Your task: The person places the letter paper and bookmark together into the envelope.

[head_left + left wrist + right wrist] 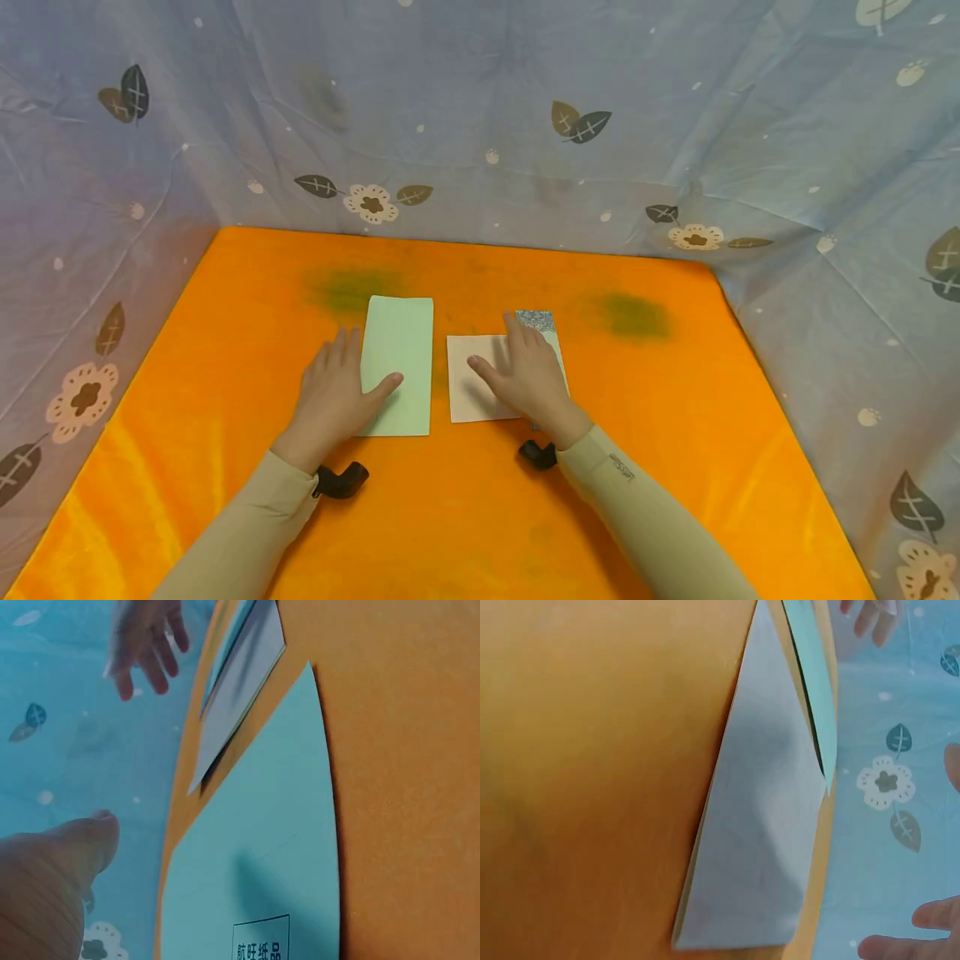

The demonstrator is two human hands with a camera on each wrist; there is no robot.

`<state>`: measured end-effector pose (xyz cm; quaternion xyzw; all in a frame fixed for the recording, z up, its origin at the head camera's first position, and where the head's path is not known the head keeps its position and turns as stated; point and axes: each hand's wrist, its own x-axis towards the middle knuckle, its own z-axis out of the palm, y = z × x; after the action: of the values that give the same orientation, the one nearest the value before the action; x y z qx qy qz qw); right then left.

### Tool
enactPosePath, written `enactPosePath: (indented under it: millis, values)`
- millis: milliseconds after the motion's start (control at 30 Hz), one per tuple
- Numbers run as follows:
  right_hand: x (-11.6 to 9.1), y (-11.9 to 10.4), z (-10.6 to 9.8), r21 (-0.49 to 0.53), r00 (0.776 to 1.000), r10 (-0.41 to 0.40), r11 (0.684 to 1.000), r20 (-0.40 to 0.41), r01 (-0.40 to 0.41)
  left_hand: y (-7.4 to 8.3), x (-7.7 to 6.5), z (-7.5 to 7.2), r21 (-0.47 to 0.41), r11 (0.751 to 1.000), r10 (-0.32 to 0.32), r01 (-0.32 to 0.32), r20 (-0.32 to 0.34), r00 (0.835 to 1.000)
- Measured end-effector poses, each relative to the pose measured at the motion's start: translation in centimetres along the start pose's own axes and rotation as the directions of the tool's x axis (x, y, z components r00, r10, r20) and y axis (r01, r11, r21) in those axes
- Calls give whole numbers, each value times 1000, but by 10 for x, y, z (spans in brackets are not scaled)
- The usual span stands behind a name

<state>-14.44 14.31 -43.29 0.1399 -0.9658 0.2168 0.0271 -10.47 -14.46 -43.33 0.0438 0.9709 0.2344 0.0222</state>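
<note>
Left hand: here it is, left of centre in the frame, the person's left hand with fingers extended and thumb swung well out, gripping nothing; the left wrist view shows the thumb clear of the paper.
Right hand: just right of centre, the right hand mirrors it, fingers lengthened, thumb wide, no hold on anything; its shadow falls below, so it seems to hover.
Green paper: the pale green, upright rectangular sheet of paper lies flat at centre-left, the left thumb above it; the left wrist view catches a small printed box of characters at the bottom of the frame.
White paper: beside it, mid-frame, the whitish, squarish paper piece, partly behind the right hand; single or layered, I can't tell.
Speckled strip: and peeking out right of centre, a narrow pale strip with a grey speckled end; the hand hides whether the white piece overlaps it.
Progress: papers laid out side by side, that much is done; no piece is lifted or gripped, so any handling of them looks left to do, by my judgement.
Surroundings: orange cloth underneath, grey-blue floral curtain across the top and sides.
</note>
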Motion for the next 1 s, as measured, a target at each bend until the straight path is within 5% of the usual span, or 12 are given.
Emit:
enactPosePath:
  millis: [467,833,1000]
  values:
    - [6,-19,11,189,999,36,981,35,-43,-6,-2,-3,-149,988,-38,39,8,999]
    - [7,-29,15,367,992,79,924,98,-110,-8,-2,-4,-172,984,-35,39,30,999]
    - [10,-33,20,464,984,79,873,163,-147,-8,-2,-3,-156,987,-38,46,52,998]
